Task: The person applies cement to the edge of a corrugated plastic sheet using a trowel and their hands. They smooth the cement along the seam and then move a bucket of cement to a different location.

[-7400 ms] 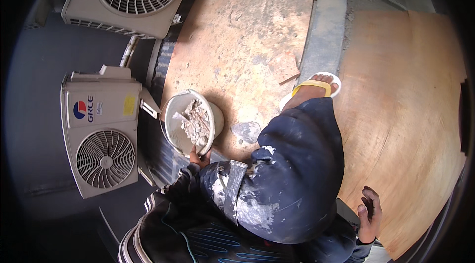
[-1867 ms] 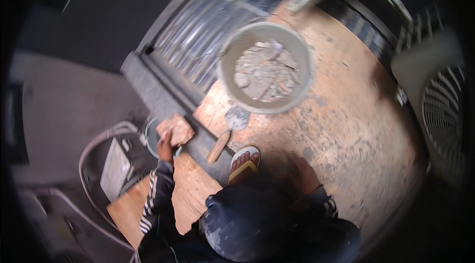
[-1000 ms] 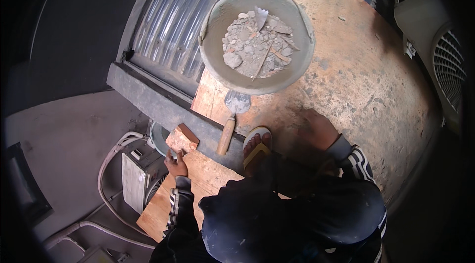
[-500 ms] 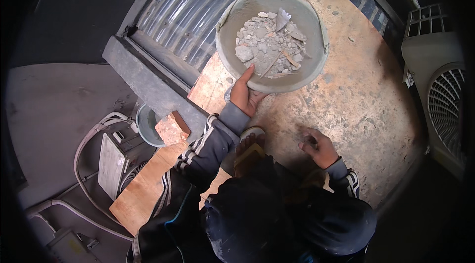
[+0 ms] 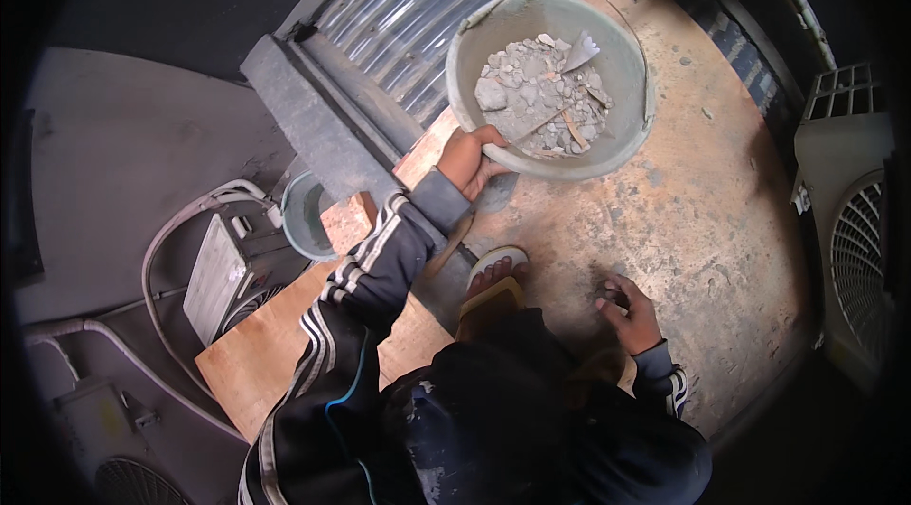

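A grey-green bucket (image 5: pixel 626 140) holds broken rubble (image 5: pixel 546 97), with chunks, dust and a few flat shards. Its thin wire handle rests toward the far side. My left hand (image 5: pixel 467 161) is closed on the near-left rim, thumb over the edge and fingers beneath. Lower right, just over the dusty board, is my right hand (image 5: pixel 634 313), its fingers curled toward the thumb. Whatever lies between those fingertips is too dark and small to make out.
A plywood board (image 5: pixel 702 239) lies under the bucket and my sandalled foot (image 5: pixel 498 272). Corrugated clear sheeting (image 5: pixel 408 21) runs beyond a grey ledge (image 5: pixel 318 111). Left are a second bucket (image 5: pixel 306 220), a brick piece (image 5: pixel 347 222) and hoses (image 5: pixel 161 263). An air-conditioner unit (image 5: pixel 845 140) stands right.
In the picture, the bucket and both hands sit farther right as the view shifts. My left thumb has moved over the rim, and more of my foot shows.
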Available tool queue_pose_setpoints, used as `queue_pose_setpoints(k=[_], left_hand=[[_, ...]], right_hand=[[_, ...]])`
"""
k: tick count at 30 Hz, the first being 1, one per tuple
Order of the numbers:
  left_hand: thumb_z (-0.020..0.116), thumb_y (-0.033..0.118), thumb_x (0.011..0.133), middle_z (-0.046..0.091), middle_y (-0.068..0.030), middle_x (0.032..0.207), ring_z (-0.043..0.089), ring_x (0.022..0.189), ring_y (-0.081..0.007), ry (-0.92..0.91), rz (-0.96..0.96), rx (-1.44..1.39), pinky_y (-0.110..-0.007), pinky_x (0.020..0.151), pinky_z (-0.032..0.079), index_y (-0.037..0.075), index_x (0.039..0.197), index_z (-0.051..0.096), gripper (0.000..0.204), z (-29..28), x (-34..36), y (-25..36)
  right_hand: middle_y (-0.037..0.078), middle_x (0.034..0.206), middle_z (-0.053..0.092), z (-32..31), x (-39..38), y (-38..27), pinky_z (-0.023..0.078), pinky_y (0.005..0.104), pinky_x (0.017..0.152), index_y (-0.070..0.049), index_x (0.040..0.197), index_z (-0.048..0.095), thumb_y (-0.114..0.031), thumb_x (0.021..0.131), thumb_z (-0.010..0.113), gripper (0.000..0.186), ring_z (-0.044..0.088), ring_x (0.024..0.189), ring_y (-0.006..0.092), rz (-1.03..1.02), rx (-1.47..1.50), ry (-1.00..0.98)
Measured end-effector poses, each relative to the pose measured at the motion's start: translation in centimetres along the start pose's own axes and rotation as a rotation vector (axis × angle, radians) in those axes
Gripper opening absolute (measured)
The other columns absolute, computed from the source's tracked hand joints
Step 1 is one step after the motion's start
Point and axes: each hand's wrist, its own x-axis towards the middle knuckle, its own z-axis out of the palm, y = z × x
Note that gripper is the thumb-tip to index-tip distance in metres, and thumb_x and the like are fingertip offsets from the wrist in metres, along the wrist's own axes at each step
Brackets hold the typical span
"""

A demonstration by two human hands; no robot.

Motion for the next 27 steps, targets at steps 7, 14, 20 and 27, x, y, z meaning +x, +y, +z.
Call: queue_pose_setpoints(k=[7, 14, 20, 27], left_hand=[[0.052, 0.003, 0.079, 0.056, -0.0149, 0.089, 0.062, 0.082, -0.0253, 0.044, 0.001, -0.127, -0.032, 0.074, 0.058, -0.005, 0.089, 0.051, 0.013, -5.7, -8.9, 5.4], [0.05, 0.003, 0.078, 0.058, -0.0199, 0.092, 0.064, 0.082, -0.032, 0.281, 0.309, -0.258, -0.037, 0.07, 0.059, -0.01, 0.097, 0.049, 0.023, -11.6, -21.2, 6.5], [0.05, 0.002, 0.076, 0.059, -0.0195, 0.099, 0.063, 0.089, -0.0309, 0.434, 0.396, -0.292, -0.039, 0.081, 0.056, -0.008, 0.105, 0.047, 0.031, -15.6, -25.1, 4.4], [0.05, 0.005, 0.08, 0.054, -0.0216, 0.112, 0.059, 0.099, -0.0345, 0.369, 0.338, -0.402, -0.039, 0.081, 0.057, -0.005, 0.113, 0.043, 0.035, -18.3, -24.2, -0.2]], right_hand=[[0.016, 0.105, 0.059, 0.1, -0.6, 1.3, 0.046, 0.0333, 0.082, -0.002, 0.119, 0.053, -0.015, 0.078, 0.066, 0.045, 0.058, 0.096, 0.0244, 0.015, 0.009, -0.015], [0.015, 0.103, 0.061, 0.6, 0.9, 1.4, 0.046, 0.0331, 0.082, -0.002, 0.118, 0.053, -0.013, 0.078, 0.065, 0.043, 0.059, 0.094, 0.025, -0.041, -0.026, -0.049], [0.016, 0.111, 0.059, 1.5, 2.8, 1.1, 0.047, 0.0336, 0.085, -0.003, 0.119, 0.052, -0.008, 0.078, 0.064, 0.044, 0.059, 0.099, 0.0269, -0.074, -0.024, -0.134], [0.016, 0.117, 0.057, 1.2, 3.2, 2.5, 0.045, 0.0325, 0.087, -0.003, 0.121, 0.051, -0.009, 0.078, 0.064, 0.045, 0.057, 0.103, 0.0257, -0.042, -0.028, -0.184]])
